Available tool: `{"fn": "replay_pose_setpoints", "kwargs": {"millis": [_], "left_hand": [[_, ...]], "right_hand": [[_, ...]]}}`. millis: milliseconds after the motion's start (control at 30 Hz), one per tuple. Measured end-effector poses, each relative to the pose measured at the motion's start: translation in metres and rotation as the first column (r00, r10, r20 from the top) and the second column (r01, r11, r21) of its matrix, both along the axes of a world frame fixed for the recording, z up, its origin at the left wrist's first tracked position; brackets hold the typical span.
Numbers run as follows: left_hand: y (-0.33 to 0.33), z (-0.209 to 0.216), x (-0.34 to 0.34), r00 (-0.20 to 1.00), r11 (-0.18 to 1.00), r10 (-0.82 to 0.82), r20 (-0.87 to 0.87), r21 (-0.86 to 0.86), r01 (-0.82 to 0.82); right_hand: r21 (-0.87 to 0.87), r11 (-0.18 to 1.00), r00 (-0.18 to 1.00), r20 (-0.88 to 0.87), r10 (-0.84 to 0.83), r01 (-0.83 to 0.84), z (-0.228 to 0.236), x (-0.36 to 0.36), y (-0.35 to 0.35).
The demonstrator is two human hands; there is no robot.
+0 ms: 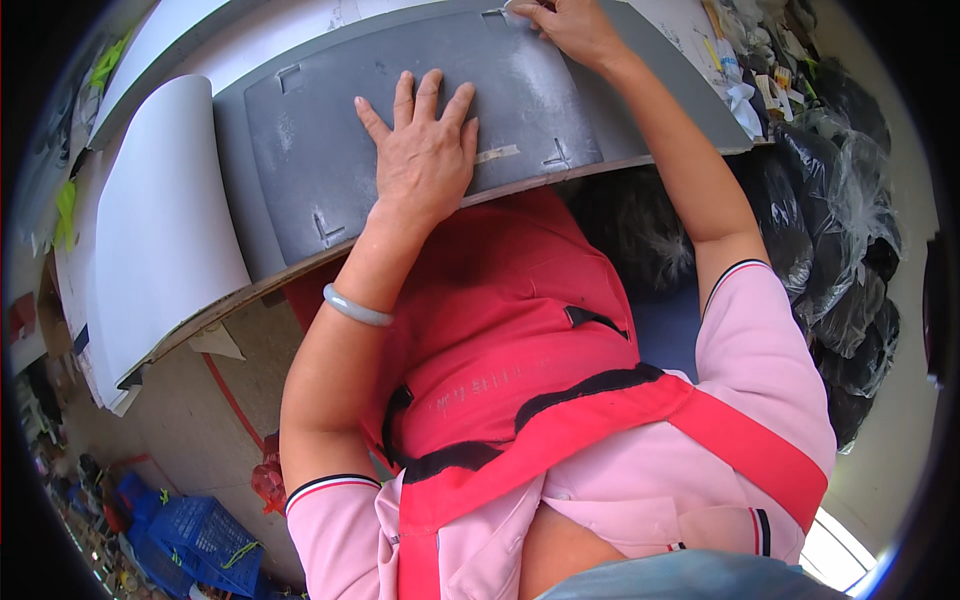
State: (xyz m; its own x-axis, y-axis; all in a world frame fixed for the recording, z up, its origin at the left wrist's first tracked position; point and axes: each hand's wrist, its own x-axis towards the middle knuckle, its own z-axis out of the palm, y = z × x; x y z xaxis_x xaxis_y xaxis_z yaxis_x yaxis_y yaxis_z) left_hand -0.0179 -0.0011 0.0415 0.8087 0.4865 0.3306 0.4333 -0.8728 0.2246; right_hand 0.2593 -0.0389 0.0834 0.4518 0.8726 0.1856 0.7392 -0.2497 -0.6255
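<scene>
A dark grey template sheet lies on the bench, with L-shaped and cross-shaped cut slots near its corners and pale chalky smears. My left hand rests flat on its middle, fingers spread, palm down; a bangle is on that wrist. Beside it a strip of beige tape sticks to the sheet. At the sheet's far right corner, next to a slot, my right hand pinches a small white piece, partly cut off by the picture's edge; its exact kind cannot be made out.
A curled white sheet lies left of the template. Under both is a larger grey board. Small tools and scraps crowd the bench's right end. Black and clear plastic bags pile up at right. Blue baskets stand on the floor, lower left.
</scene>
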Motion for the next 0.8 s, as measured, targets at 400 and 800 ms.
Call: {"fn": "replay_pose_setpoints", "kwargs": {"millis": [400, 800], "left_hand": [[-0.001, 0.005, -0.001, 1.000, 0.999, -0.006, 0.000, -0.040, 0.006], [-0.001, 0.003, -0.001, 1.000, 0.999, 0.006, 0.014, -0.037, -0.006]], "right_hand": [[-0.001, 0.972, 0.940, 0.253, 0.228, -0.236, -0.011, 0.011, 0.032], [-0.050, 0.988, 0.884, 0.443, 0.151, -0.144, -0.010, 0.022, 0.036]]}}
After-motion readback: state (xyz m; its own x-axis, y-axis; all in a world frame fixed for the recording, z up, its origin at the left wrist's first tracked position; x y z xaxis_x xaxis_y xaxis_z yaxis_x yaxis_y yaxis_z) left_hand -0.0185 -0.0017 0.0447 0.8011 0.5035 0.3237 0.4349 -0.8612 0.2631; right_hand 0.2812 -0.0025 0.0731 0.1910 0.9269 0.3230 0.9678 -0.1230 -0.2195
